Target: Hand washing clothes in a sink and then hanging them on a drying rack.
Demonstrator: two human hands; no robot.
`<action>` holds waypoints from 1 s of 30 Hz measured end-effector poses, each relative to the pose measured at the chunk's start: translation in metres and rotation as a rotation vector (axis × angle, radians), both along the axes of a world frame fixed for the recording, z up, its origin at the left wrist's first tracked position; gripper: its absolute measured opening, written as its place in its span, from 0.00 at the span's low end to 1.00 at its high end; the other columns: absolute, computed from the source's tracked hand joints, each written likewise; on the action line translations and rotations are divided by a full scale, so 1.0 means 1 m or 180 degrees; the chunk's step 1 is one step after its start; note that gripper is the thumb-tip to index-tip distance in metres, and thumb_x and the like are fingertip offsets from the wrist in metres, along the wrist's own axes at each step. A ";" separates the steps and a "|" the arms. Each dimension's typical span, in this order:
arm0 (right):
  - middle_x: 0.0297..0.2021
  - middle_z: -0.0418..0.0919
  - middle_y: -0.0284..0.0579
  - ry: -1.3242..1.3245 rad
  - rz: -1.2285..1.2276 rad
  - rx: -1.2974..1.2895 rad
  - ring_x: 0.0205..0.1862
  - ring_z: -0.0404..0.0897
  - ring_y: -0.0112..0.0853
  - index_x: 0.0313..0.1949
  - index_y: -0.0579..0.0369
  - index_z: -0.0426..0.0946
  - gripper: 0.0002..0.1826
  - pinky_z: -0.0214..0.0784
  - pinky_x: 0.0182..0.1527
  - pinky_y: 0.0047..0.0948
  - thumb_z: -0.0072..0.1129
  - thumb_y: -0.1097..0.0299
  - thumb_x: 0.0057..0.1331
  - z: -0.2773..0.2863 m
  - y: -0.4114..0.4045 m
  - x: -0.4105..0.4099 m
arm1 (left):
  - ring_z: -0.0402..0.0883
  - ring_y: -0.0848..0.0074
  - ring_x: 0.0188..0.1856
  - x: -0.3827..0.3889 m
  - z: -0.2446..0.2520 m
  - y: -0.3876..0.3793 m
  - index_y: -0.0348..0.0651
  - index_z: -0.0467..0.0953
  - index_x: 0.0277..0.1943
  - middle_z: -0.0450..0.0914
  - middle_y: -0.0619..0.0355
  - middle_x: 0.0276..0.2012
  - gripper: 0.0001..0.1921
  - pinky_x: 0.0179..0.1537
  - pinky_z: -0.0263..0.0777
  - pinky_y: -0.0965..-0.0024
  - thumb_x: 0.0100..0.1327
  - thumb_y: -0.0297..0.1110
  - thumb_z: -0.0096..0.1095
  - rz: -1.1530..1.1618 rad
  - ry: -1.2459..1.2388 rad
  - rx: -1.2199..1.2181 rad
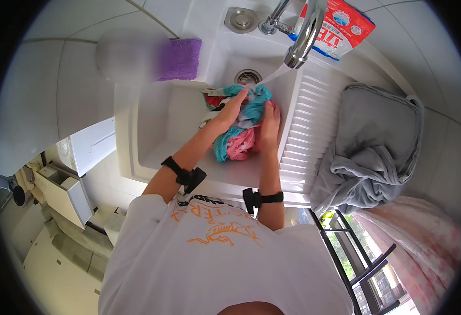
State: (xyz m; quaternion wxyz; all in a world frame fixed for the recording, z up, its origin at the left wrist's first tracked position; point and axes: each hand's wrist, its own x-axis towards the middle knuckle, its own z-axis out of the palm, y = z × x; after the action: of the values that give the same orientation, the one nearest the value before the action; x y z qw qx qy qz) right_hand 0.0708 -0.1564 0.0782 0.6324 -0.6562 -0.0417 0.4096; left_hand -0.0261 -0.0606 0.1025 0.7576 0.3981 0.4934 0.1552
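A bundle of wet cloth [241, 143], turquoise, pink, white and dark, lies in the white laundry sink [157, 118]. My left hand [232, 109] grips the bundle from its left side, with the fingers partly hidden in the folds. On the right side, my right hand [269, 121] holds the pink and turquoise part, close to the sink's right wall. Water runs from the chrome faucet [296, 55] onto the far end of the cloth. Just beyond the bundle is the metal drain [248, 76], partly covered by the fabric.
A ribbed washboard [307, 118] slopes along the sink's right side. Grey fabric [376, 126] is heaped beyond it. A red and white detergent bag [340, 29] stands behind the faucet. At the back left lies a purple cloth [183, 59], beside a blurred rounded shape.
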 end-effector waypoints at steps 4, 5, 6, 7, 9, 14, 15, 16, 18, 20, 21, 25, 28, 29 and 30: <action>0.58 0.65 0.66 -0.2447 0.0186 -0.1719 0.59 0.67 0.59 0.64 0.64 0.59 0.38 0.61 0.60 0.48 0.57 0.50 0.64 -0.005 0.026 -0.027 | 0.76 0.65 0.54 0.007 -0.008 0.021 0.36 0.78 0.51 0.77 0.49 0.53 0.29 0.56 0.67 0.67 0.70 0.57 0.46 -0.0467 -0.0352 -0.1248; 0.56 0.65 0.67 -0.2637 0.0089 -0.1503 0.56 0.66 0.64 0.64 0.60 0.60 0.39 0.60 0.59 0.53 0.60 0.49 0.61 -0.011 0.026 -0.032 | 0.77 0.60 0.51 0.010 -0.012 0.029 0.38 0.80 0.45 0.77 0.46 0.53 0.25 0.51 0.70 0.63 0.69 0.54 0.47 -0.1665 0.0667 0.0374; 0.56 0.65 0.67 -0.2639 0.0074 -0.1518 0.56 0.66 0.64 0.64 0.60 0.60 0.39 0.60 0.59 0.53 0.60 0.49 0.61 -0.017 0.028 -0.036 | 0.77 0.54 0.49 0.012 -0.015 0.035 0.39 0.82 0.38 0.77 0.42 0.52 0.24 0.47 0.72 0.59 0.69 0.52 0.47 -0.2784 0.1673 0.2062; 0.56 0.65 0.67 -0.2632 0.0267 -0.1468 0.56 0.66 0.63 0.64 0.58 0.60 0.38 0.60 0.59 0.53 0.59 0.49 0.61 -0.023 0.030 -0.038 | 0.77 0.54 0.49 0.013 -0.017 0.035 0.39 0.82 0.38 0.77 0.42 0.52 0.24 0.47 0.72 0.59 0.69 0.52 0.47 -0.2804 0.1655 0.2062; 0.55 0.65 0.67 -0.2647 0.0416 -0.1578 0.55 0.67 0.61 0.64 0.54 0.61 0.36 0.61 0.58 0.53 0.59 0.51 0.61 -0.031 0.034 -0.042 | 0.75 0.49 0.47 0.008 -0.023 0.036 0.36 0.79 0.37 0.76 0.40 0.48 0.17 0.45 0.71 0.54 0.66 0.44 0.53 -0.1590 0.1682 0.3138; 0.57 0.64 0.67 -0.2796 0.0505 -0.1348 0.57 0.65 0.62 0.66 0.56 0.57 0.39 0.59 0.58 0.53 0.61 0.53 0.59 -0.038 0.028 -0.053 | 0.73 0.46 0.47 0.004 -0.053 0.033 0.34 0.71 0.46 0.75 0.40 0.44 0.16 0.48 0.68 0.51 0.61 0.37 0.61 -0.1039 0.0654 0.3701; 0.58 0.63 0.66 -0.3062 0.0445 -0.1099 0.57 0.65 0.62 0.67 0.57 0.56 0.41 0.58 0.59 0.53 0.61 0.54 0.59 -0.041 0.026 -0.053 | 0.72 0.47 0.51 0.005 -0.058 0.030 0.34 0.68 0.51 0.73 0.41 0.48 0.22 0.53 0.65 0.52 0.59 0.38 0.63 -0.1151 0.0788 0.3460; 0.58 0.63 0.66 -0.3073 0.0427 -0.1115 0.57 0.65 0.62 0.67 0.57 0.56 0.41 0.58 0.59 0.53 0.61 0.54 0.59 -0.046 0.028 -0.051 | 0.70 0.49 0.55 0.008 -0.062 0.029 0.34 0.66 0.56 0.72 0.42 0.52 0.27 0.58 0.62 0.53 0.57 0.38 0.66 -0.1262 0.0921 0.3218; 0.59 0.63 0.63 -0.3199 0.0532 -0.1503 0.57 0.64 0.62 0.67 0.57 0.52 0.43 0.55 0.60 0.53 0.63 0.56 0.57 -0.051 0.031 -0.056 | 0.70 0.50 0.56 0.018 -0.070 0.030 0.37 0.66 0.60 0.71 0.42 0.55 0.31 0.60 0.59 0.50 0.57 0.45 0.66 -0.1272 0.0968 0.3356; 0.59 0.64 0.63 -0.2896 0.0461 -0.1264 0.57 0.64 0.61 0.67 0.57 0.54 0.42 0.54 0.61 0.53 0.63 0.58 0.57 -0.056 0.034 -0.051 | 0.72 0.51 0.53 0.033 -0.075 0.027 0.40 0.70 0.52 0.75 0.43 0.48 0.25 0.55 0.60 0.51 0.58 0.48 0.61 -0.1321 0.1529 0.3963; 0.58 0.65 0.63 -0.2601 0.0387 -0.1019 0.57 0.64 0.60 0.67 0.57 0.55 0.41 0.53 0.61 0.53 0.63 0.60 0.57 -0.058 0.035 -0.047 | 0.72 0.51 0.53 0.036 -0.081 0.028 0.40 0.70 0.52 0.75 0.43 0.48 0.25 0.55 0.60 0.51 0.58 0.48 0.61 -0.1318 0.1528 0.3962; 0.58 0.66 0.65 -0.2411 0.0893 -0.1572 0.59 0.64 0.59 0.66 0.57 0.59 0.40 0.53 0.62 0.53 0.63 0.63 0.54 -0.069 0.036 -0.038 | 0.75 0.57 0.52 0.042 -0.100 0.039 0.42 0.77 0.51 0.77 0.46 0.49 0.29 0.55 0.60 0.51 0.58 0.59 0.56 -0.2005 0.2057 0.3612; 0.48 0.70 0.62 -0.3073 0.0911 -0.1630 0.50 0.69 0.60 0.59 0.65 0.63 0.34 0.61 0.52 0.53 0.61 0.65 0.54 -0.075 0.040 -0.036 | 0.77 0.57 0.49 0.045 -0.112 0.048 0.41 0.79 0.45 0.80 0.48 0.45 0.26 0.52 0.61 0.51 0.59 0.57 0.55 -0.2114 0.2187 0.3598; 0.46 0.72 0.62 -0.3540 0.0819 -0.1367 0.48 0.69 0.60 0.57 0.65 0.64 0.32 0.62 0.49 0.52 0.60 0.66 0.53 -0.082 0.040 -0.032 | 0.77 0.58 0.48 0.048 -0.112 0.050 0.41 0.79 0.43 0.80 0.48 0.43 0.24 0.50 0.62 0.51 0.59 0.55 0.55 -0.2160 0.2266 0.3637; 0.44 0.73 0.61 -0.3997 0.0717 -0.1090 0.45 0.70 0.61 0.56 0.65 0.66 0.30 0.63 0.47 0.52 0.59 0.67 0.53 -0.088 0.040 -0.028 | 0.77 0.58 0.48 0.051 -0.112 0.051 0.41 0.79 0.43 0.80 0.48 0.43 0.24 0.50 0.62 0.51 0.59 0.55 0.55 -0.2148 0.2267 0.3647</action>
State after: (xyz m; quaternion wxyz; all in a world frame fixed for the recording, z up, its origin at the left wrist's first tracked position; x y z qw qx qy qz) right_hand 0.0430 -0.1162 -0.0095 0.3278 -0.8533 -0.4053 0.0135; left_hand 0.0252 -0.0099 -0.0095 0.2331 0.8855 0.4019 0.0089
